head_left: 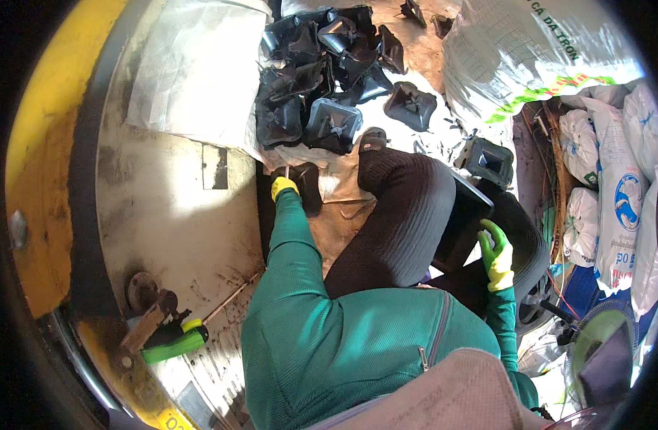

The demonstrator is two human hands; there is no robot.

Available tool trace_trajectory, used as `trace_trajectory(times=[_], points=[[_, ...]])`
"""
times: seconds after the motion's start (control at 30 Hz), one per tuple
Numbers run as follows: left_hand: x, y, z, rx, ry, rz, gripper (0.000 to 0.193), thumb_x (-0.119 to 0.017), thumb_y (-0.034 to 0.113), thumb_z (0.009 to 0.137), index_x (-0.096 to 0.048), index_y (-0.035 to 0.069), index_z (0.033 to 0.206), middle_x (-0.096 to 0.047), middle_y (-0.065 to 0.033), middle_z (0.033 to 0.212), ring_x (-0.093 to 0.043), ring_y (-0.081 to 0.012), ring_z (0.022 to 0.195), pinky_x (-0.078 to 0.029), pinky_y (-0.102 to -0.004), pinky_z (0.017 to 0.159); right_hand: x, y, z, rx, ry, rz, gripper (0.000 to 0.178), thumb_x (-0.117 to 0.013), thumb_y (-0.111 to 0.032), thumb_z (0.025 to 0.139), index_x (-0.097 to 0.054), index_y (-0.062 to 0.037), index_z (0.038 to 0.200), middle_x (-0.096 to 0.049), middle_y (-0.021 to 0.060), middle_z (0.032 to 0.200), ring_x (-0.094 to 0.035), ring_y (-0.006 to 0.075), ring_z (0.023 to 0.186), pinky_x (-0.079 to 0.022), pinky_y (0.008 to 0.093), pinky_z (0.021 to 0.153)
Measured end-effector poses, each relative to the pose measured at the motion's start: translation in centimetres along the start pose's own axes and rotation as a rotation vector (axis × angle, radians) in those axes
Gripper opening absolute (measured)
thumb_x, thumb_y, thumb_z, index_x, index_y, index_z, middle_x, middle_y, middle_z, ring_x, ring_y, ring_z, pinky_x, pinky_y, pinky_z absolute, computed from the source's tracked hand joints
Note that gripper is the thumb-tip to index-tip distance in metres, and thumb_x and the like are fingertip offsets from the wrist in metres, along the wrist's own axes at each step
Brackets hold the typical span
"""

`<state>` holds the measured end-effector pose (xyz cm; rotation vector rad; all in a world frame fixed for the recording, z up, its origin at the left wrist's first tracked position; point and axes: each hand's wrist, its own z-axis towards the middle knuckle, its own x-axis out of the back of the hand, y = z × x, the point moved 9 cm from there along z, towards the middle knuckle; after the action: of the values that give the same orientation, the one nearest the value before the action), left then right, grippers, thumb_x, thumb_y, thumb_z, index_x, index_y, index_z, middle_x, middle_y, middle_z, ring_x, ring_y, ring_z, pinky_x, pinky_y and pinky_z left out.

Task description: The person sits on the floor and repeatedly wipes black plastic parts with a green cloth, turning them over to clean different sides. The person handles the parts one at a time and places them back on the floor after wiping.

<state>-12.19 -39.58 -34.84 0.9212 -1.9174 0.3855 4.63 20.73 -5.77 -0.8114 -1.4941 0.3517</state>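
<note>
Although I cannot tell how far the left hand [284,188] is closed or what it grips, I see it beside a dark piece [311,192]. Between the legs [404,222] sits a smooth black part [463,217] with a straight, shiny edge; near it, the right hand [497,259] is partly open, fingers loosely curled, holding nothing I can see.

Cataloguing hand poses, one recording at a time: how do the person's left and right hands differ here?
The left hand reaches farther forward than the right hand. The right hand's curved fingers show clearly; the left hand's are hard to make out. Both wear yellowish gloves.
</note>
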Motion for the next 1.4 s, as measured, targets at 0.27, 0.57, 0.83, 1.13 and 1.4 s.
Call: trace_trajectory(times=[0.27, 0.57, 0.83, 1.13, 1.4], points=[[8.2, 3.1, -14.3, -0.199, -0.359, -1.516, 0.022, -0.070, 0.016, 0.090, -0.068, 0.003, 0.108, -0.072, -0.0063, 0.089, -0.070, -0.0143, 0.071, -0.037, -0.0218, 0.045, -2.2, -6.6, -2.7, -0.194, -0.219, 0.840, 0.029, -0.063, -0.017, 0.095, -0.066, -0.0003, 0.119, -0.070, 0.0064, 0.100, -0.060, 0.0107, 0.084, -0.050, 0.0260, 0.077], [18.3, 17.2, -44.5, -0.574, -1.022, -1.540, 0.015, -0.060, 0.020, 0.097, -0.061, 0.006, 0.100, -0.062, -0.0024, 0.077, -0.052, -0.0067, 0.051, -0.037, -0.0196, 0.039, -5.8, -14.0, -0.4, 0.362, -0.373, 1.099, 0.068, -0.068, -0.032, 0.090, -0.040, -0.0051, 0.146, -0.049, 0.0167, 0.143, -0.049, 0.0309, 0.131, -0.042, 0.0470, 0.104], [7.9, 20.0, -52.3, -0.695, -1.278, -1.173, 0.019, -0.063, 0.026, 0.097, -0.063, 0.012, 0.108, -0.065, -0.0020, 0.092, -0.059, -0.0073, 0.064, -0.043, -0.0193, 0.046, 3.5, -6.3, -5.9, 0.314, 0.526, 0.699, 0.026, -0.071, -0.013, 0.089, -0.064, -0.0021, 0.111, -0.066, 0.0044, 0.098, -0.063, 0.0141, 0.083, -0.050, 0.0267, 0.068], [3.7, 15.9, -51.7, -0.673, -1.079, -0.772, 0.050, -0.053, 0.028, 0.099, -0.045, 0.006, 0.143, -0.066, -0.0069, 0.104, -0.055, -0.0086, 0.070, -0.044, -0.0218, 0.059, 4.0, 6.9, -10.3, -0.063, 0.589, 0.569, 0.033, -0.070, -0.017, 0.089, -0.061, -0.0012, 0.116, -0.065, 0.0059, 0.104, -0.063, 0.0174, 0.089, -0.051, 0.0292, 0.075], [7.0, 15.0, -48.1, -0.631, -0.994, -0.694, 0.033, -0.055, 0.026, 0.098, -0.055, 0.006, 0.124, -0.052, 0.0017, 0.074, -0.036, -0.0024, 0.049, -0.027, -0.0185, 0.041, 1.4, 12.4, -15.3, -0.311, 0.717, 0.395, 0.037, -0.069, -0.021, 0.088, -0.057, -0.0024, 0.118, -0.064, 0.0073, 0.106, -0.062, 0.0202, 0.093, -0.052, 0.0334, 0.079]])
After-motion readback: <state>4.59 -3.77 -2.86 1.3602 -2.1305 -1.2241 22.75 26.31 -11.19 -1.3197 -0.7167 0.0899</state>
